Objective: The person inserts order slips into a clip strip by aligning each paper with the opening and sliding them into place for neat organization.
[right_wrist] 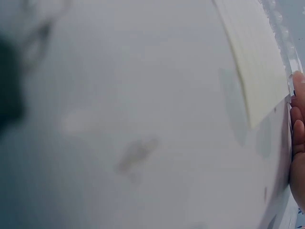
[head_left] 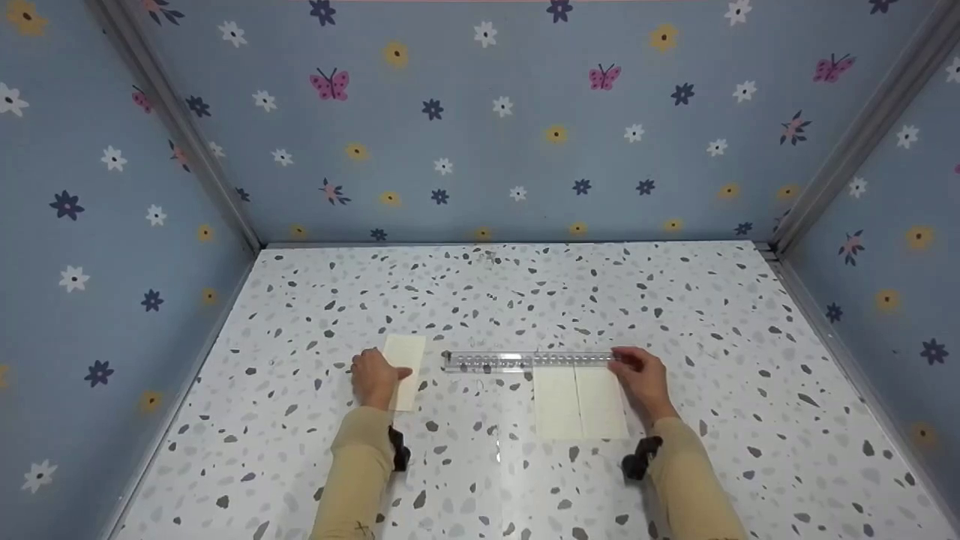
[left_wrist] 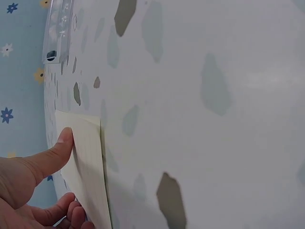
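In the head view my left hand (head_left: pixel 377 377) holds a narrow cream paper strip (head_left: pixel 409 352). Its thumb lies across the strip (left_wrist: pixel 88 157) in the left wrist view, and the other fingers curl at the near edge. My right hand (head_left: pixel 643 377) pinches the right end of a long, clear plastic ruler-like bar (head_left: pixel 491 361) marked with a row of round shapes. This bar lies along the top edge of a cream paper sheet (head_left: pixel 556 405), which has a dark line down its middle. Only the fingers of the right hand (right_wrist: pixel 298 129) show at the right wrist view's edge.
Both hands work over a white speckled table (head_left: pixel 487 300). Blue flowered panels (head_left: pixel 502 142) stand behind it and on both sides, joined by grey corner posts. A dark wrist device (head_left: pixel 399 450) sits at each sleeve cuff.
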`<state>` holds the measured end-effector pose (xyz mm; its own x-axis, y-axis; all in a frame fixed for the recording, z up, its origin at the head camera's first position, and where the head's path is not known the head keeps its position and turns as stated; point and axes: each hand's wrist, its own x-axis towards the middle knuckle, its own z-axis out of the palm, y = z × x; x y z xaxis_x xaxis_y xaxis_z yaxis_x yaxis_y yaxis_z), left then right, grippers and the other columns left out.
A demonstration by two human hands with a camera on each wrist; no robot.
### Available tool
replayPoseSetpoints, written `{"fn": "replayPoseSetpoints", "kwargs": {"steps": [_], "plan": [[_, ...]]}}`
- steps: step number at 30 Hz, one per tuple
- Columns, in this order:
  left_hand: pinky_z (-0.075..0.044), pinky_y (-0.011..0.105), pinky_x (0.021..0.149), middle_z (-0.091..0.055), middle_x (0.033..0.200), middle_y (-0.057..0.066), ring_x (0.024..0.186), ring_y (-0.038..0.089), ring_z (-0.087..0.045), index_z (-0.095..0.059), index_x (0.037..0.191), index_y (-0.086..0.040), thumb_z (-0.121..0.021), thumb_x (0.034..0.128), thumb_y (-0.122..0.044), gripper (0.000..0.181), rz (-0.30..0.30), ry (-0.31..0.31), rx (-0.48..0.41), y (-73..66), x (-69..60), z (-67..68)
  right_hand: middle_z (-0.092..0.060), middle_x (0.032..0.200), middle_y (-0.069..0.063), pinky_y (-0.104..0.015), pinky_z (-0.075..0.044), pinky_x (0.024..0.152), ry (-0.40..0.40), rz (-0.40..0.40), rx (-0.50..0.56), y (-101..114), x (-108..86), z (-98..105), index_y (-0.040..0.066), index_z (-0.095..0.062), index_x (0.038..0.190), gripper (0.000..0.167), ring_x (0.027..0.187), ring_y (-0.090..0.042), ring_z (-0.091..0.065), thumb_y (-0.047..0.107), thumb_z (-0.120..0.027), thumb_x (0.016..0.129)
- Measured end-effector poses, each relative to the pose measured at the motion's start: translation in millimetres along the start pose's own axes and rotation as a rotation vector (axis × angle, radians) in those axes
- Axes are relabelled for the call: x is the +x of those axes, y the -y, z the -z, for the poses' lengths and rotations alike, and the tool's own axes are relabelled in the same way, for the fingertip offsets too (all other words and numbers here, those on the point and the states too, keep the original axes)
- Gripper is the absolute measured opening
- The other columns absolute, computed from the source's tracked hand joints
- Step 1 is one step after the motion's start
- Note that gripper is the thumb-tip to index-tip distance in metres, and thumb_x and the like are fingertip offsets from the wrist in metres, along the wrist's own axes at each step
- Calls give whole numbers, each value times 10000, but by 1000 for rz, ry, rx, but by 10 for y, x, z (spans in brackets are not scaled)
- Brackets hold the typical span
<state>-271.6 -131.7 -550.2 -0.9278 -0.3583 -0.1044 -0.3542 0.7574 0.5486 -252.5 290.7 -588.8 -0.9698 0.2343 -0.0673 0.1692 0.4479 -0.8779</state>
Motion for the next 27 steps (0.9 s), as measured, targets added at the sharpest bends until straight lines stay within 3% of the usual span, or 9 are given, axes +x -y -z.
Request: {"fn": "replayPoseSetpoints", "kwargs": {"steps": [8,16,21,27], "plan": [[-419,461,765,-529,960,293,913,405,-516,-535,991,141,-822,589,-174,586,17,-37,-48,28,32,-25,-592,1016,-98,-328,-416,785,-26,93,-6,-5,-9,9,61,-608,1075,304,898,-203,-530,140,-661,787],[-408,450,792,-515,968,296,923,405,-503,-495,1013,154,-808,597,-125,591,7,-61,-81,49,41,-26,-585,1012,-83,-313,-408,773,-22,56,-6,-3,-4,3,79,-603,1085,315,890,-190,-521,163,-660,787],[-413,448,783,-528,928,301,898,420,-515,-517,961,168,-767,619,-14,461,-27,-120,-127,77,52,-34,-591,991,-81,-310,-411,754,-23,61,-14,2,-1,4,79,-608,1077,302,868,-189,-523,154,-659,789],[-431,445,758,-574,901,288,876,409,-546,-563,925,148,-679,672,87,285,-22,-165,-186,95,71,-28,-591,985,-75,-305,-412,746,-23,55,-11,4,2,9,80,-612,1074,295,856,-184,-520,149,-657,791]]}}
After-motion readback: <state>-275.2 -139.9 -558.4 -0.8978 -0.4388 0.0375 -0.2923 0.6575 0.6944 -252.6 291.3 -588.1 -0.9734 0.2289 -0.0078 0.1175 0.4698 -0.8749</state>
